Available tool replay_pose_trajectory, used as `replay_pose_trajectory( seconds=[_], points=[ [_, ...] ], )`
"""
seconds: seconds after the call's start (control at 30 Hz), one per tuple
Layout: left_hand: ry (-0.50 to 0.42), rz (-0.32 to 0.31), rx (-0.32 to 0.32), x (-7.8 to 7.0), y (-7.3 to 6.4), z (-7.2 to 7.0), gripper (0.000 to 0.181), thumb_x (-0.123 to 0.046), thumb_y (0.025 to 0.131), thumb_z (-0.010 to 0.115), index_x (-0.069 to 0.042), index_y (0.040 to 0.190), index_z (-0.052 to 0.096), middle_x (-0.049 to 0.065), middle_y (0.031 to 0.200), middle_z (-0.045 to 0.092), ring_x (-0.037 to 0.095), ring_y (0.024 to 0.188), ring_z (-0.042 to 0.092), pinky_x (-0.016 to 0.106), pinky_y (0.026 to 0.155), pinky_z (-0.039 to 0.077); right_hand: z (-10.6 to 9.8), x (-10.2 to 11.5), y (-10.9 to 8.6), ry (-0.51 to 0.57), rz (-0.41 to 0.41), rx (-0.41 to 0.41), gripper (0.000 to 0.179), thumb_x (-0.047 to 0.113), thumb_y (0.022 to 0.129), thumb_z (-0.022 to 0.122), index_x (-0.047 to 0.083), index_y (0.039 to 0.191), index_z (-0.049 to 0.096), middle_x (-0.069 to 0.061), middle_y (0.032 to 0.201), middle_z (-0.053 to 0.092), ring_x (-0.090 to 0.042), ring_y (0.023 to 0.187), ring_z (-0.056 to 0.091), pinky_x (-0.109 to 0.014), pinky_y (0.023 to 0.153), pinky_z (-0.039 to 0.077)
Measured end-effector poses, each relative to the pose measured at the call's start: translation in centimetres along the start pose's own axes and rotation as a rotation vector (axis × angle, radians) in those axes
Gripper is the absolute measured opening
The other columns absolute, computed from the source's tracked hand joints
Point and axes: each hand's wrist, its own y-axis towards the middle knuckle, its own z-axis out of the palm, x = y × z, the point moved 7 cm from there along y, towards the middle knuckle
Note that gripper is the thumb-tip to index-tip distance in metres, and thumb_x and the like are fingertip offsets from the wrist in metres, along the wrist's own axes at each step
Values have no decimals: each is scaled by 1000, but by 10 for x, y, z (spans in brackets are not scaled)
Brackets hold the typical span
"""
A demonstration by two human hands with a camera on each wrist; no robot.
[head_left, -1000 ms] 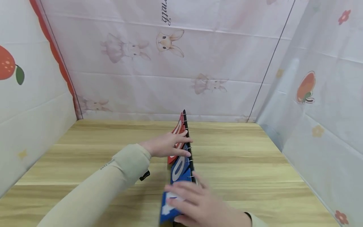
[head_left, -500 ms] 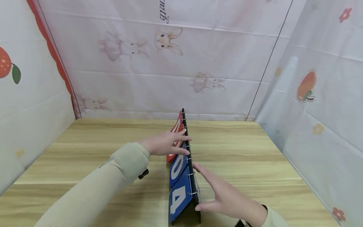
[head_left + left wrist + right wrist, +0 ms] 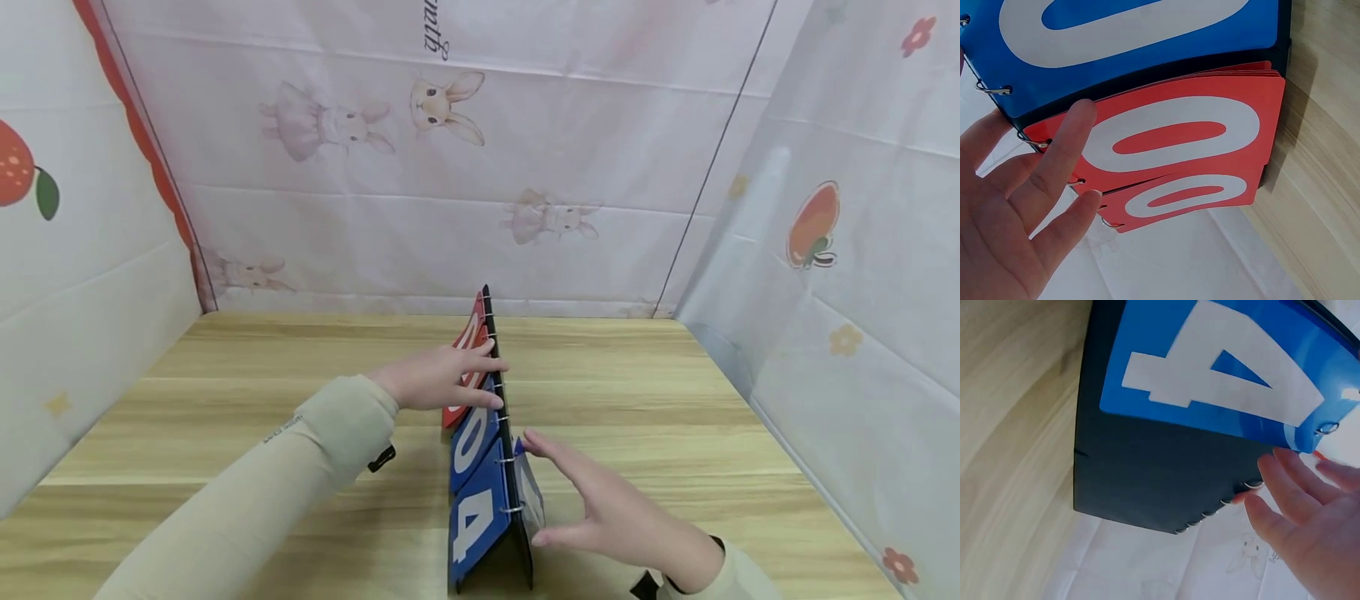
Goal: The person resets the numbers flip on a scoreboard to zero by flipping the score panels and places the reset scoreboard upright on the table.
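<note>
A flip scoreboard (image 3: 517, 508) stands like a tent, with number cards on rings along its black top edge. On its left face, two red cards (image 3: 1179, 134) reading 0 are at the far end, then a blue 0 card (image 3: 470, 442) and a blue 4 card (image 3: 478, 525) nearest me. Across the top edge lies my left hand (image 3: 442, 379), fingers spread and touching the board near the red cards. My right hand (image 3: 611, 508) is at the right face, fingers extended beside a turned-over blue card (image 3: 1172, 381) showing a 4, which hangs slightly away from the black backing.
The board stands on a wood-grain table (image 3: 645, 400). Printed cloth walls (image 3: 600, 150) with rabbits and fruit enclose the back and both sides.
My right hand has gone from over the near blue card on the left face across to the right face, and a card now hangs there. The left hand stays put.
</note>
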Motion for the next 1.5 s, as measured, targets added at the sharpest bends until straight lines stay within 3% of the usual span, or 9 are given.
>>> replay_pose_trajectory(
  seconds=[0.3,0.4,0.5,0.63,0.77,0.93,1.27,1.4,1.5],
  points=[
    [-2,-5,1,-2,-2,0,68,-64,82,53,-36,141,38,0,154,14,29,138,22,50,104,28,-5,14,-8,-247,-91,-25,53,33,89,62,15,136,46,-3,136,47,-19,116,51,-40,88,48],
    [0,-9,-3,-3,-2,-1,68,-64,81,53,-37,141,38,0,154,14,30,138,22,51,103,30,-11,22,-13,-361,-80,-108,41,32,87,65,14,124,57,6,108,56,-6,89,55,-24,71,50],
    [0,-16,-9,-3,-3,-2,67,-63,82,54,-37,141,38,-1,154,15,30,137,23,52,102,32,-17,32,-18,-469,-32,-169,30,31,86,67,16,112,63,16,75,50,5,61,44,-12,52,38],
    [0,-21,-14,-3,-2,-3,66,-62,82,54,-37,141,39,-1,154,15,30,137,24,52,101,33,-22,42,-24,-541,57,-211,23,29,86,67,16,106,65,18,60,53,8,49,43,-9,47,35],
    [2,-19,-10,-4,-2,-3,66,-62,82,54,-37,141,39,-1,154,15,31,137,23,52,100,34,-29,53,-29,-573,58,-308,30,35,87,65,15,109,66,12,76,67,1,61,60,-13,55,46],
    [6,-37,-12,-4,-3,-2,66,-62,82,55,-37,141,39,-2,154,16,30,137,24,51,100,34,-32,69,-27,-553,-146,-434,46,45,93,49,11,123,60,1,98,70,-10,78,68,-19,63,51],
    [-84,26,-34,-4,-3,1,58,-49,87,59,-28,139,44,1,151,26,27,132,36,47,101,35,-14,84,-15,-468,-428,-450,53,35,95,50,-7,129,50,-15,114,64,-22,95,65,-31,76,53],
    [-89,28,-27,-3,-4,2,58,-49,87,59,-29,139,44,0,152,23,25,132,35,42,104,32,4,96,-2,-490,-587,-381,48,27,90,61,-6,124,55,-16,117,62,-22,102,62,-33,80,51],
    [-12,14,-26,-3,-3,3,66,-60,84,54,-34,142,38,-2,154,14,26,137,26,44,103,33,22,96,5,-548,-587,-209,49,32,87,65,5,127,56,-9,126,58,-18,114,56,-36,89,47]
  ],
)
